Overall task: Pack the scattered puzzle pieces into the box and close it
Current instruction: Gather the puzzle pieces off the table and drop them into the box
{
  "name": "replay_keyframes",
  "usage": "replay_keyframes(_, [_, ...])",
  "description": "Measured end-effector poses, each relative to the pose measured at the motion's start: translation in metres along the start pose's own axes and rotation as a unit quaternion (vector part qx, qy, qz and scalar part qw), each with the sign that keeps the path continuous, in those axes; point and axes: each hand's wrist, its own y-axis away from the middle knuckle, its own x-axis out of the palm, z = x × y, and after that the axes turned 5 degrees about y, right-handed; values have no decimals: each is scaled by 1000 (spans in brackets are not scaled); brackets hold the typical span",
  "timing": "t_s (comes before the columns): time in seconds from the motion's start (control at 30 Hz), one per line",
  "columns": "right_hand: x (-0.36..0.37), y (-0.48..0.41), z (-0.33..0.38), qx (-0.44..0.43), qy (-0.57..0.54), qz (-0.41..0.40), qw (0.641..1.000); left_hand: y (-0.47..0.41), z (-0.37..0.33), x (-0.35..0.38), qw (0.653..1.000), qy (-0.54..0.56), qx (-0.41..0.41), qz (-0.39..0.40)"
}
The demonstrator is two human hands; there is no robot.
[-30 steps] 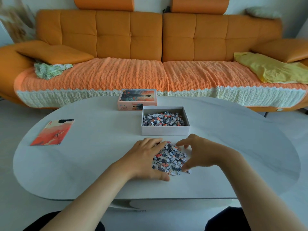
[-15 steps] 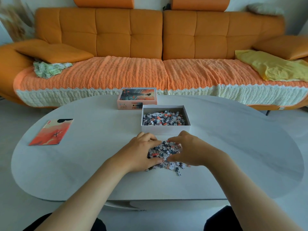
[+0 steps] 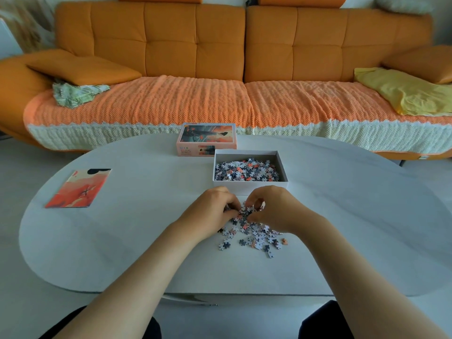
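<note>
A white open box (image 3: 250, 186) stands in the middle of the table, partly filled with grey, white and orange puzzle pieces. Its printed lid (image 3: 206, 139) lies just behind it to the left. Loose puzzle pieces (image 3: 254, 236) lie scattered in front of the box. My left hand (image 3: 212, 209) and my right hand (image 3: 275, 206) meet over the far end of that pile, fingers curled round a clump of pieces held between them, just short of the box's near wall.
The white oval table (image 3: 122, 241) carries an orange picture card (image 3: 79, 188) at the left. An orange sofa (image 3: 220, 57) with a knitted throw runs behind the table. My knees show below the table's near edge.
Both hands have closed together on the pile and drawn a clump toward the box. Pieces that were under them now lie exposed, scattered behind the hands.
</note>
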Motion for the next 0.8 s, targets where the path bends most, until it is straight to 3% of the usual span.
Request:
replay_keyframes(0.2, [-9, -4, -2, -1, -24, -8, 1000, -9, -1, -8, 1000, 21, 5, -5])
replay_keyframes(0.5, [-27, -36, -4, -33, -93, -275, 957, -46, 3, -25, 976, 77, 11, -205])
replay_keyframes(0.67, [-16, -48, -11, -46, 6, -203, 978, -59, 13, -11, 989, 9, 26, -143])
replay_keyframes(0.8, [-15, -41, -12, -99, 1, -285, 953, -53, 15, -15, 985, -43, 67, -152])
